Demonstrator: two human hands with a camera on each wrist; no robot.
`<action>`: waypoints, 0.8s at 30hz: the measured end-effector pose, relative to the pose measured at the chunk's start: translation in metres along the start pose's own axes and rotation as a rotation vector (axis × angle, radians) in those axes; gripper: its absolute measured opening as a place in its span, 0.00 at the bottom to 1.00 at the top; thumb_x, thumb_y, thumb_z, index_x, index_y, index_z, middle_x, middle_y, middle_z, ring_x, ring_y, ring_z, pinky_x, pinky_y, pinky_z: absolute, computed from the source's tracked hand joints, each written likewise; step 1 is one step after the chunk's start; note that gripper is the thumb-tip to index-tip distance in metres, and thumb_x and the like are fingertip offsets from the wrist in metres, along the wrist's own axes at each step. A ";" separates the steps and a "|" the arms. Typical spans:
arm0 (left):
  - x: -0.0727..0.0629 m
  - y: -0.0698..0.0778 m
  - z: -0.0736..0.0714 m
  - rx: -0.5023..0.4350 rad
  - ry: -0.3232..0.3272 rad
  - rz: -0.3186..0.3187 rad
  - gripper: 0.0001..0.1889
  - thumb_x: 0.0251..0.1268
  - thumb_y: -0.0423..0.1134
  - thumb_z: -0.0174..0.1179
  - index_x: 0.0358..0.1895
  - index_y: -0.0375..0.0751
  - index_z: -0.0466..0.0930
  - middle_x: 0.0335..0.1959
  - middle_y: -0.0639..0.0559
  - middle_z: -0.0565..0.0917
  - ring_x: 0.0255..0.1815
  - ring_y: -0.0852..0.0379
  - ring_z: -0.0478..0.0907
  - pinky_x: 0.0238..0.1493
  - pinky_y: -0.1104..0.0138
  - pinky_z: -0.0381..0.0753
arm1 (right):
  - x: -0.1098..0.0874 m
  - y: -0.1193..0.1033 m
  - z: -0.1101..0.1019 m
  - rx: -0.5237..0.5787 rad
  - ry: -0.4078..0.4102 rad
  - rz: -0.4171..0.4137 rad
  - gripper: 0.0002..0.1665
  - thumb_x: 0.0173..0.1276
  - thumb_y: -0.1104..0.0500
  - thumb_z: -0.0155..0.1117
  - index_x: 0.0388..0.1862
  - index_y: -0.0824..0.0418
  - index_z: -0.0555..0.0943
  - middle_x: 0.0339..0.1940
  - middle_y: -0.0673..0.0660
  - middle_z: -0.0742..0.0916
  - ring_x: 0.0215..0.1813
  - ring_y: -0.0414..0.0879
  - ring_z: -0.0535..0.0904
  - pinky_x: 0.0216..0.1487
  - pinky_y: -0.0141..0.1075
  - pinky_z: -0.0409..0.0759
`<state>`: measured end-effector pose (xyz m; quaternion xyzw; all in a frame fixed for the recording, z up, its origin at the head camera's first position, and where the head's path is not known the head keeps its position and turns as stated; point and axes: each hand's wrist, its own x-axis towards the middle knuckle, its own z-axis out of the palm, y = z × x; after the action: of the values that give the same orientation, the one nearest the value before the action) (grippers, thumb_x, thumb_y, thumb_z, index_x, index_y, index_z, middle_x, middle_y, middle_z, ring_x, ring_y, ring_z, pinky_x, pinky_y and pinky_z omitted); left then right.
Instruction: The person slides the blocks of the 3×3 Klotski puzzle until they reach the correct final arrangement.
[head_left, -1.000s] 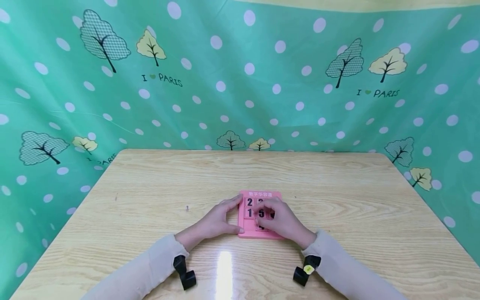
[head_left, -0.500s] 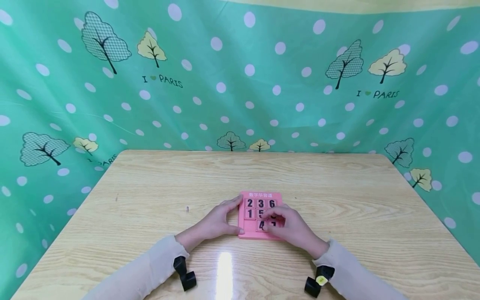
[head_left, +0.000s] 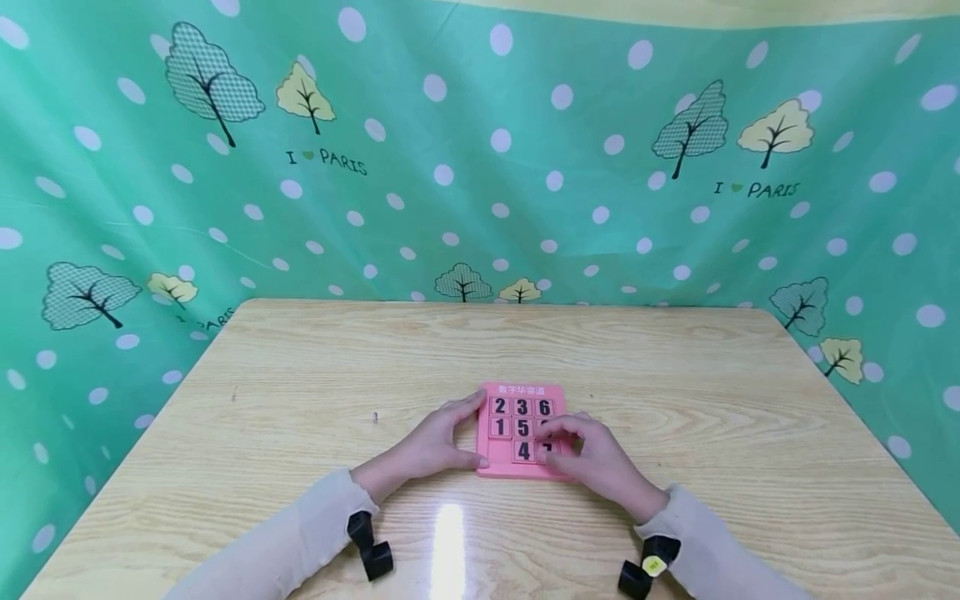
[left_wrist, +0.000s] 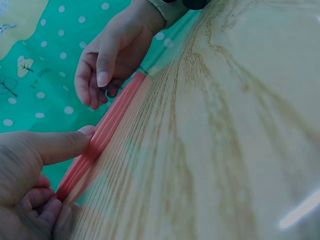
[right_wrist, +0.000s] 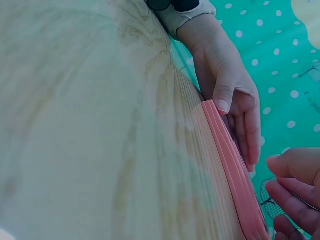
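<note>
A pink number sliding puzzle (head_left: 501,468) lies flat on the table. Its top row reads 2, 3, 6; the middle row shows 1, 5 and a tile mostly hidden by fingers. Below, the left slot is vacant, then come a 4 tile (head_left: 523,451) and a partly covered 7. My left hand (head_left: 433,440) grips the puzzle's left side, index finger at the upper corner and thumb at the lower one. Over the right-hand tiles is my right hand (head_left: 592,454), fingers loosely bent; the right wrist view shows its fingertips (right_wrist: 274,187) apart from the pink frame, holding nothing.
The puzzle sits near the middle of a wood-grain table (head_left: 315,358). Behind it hangs a green dotted curtain (head_left: 480,200) with tree prints. A tiny dark mark (head_left: 375,417) shows on the table to the left. Black cameras (head_left: 369,546) are strapped to both wrists.
My right hand has drawn back to the right and slightly toward me, uncovering the 3, 6, 5 and 4 tiles. My left hand has stayed in place on the puzzle.
</note>
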<state>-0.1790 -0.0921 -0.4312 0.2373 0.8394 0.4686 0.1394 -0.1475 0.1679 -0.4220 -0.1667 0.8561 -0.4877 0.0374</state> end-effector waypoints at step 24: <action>0.001 0.001 -0.001 0.005 0.000 0.012 0.50 0.46 0.42 0.73 0.73 0.38 0.53 0.74 0.49 0.55 0.74 0.46 0.51 0.72 0.52 0.50 | -0.003 0.006 0.008 -0.043 0.047 0.039 0.18 0.50 0.63 0.73 0.42 0.52 0.85 0.40 0.48 0.81 0.43 0.44 0.70 0.45 0.31 0.73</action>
<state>-0.1800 -0.0920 -0.4303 0.2426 0.8393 0.4672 0.1358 -0.1446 0.1651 -0.4314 -0.1391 0.8700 -0.4724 0.0232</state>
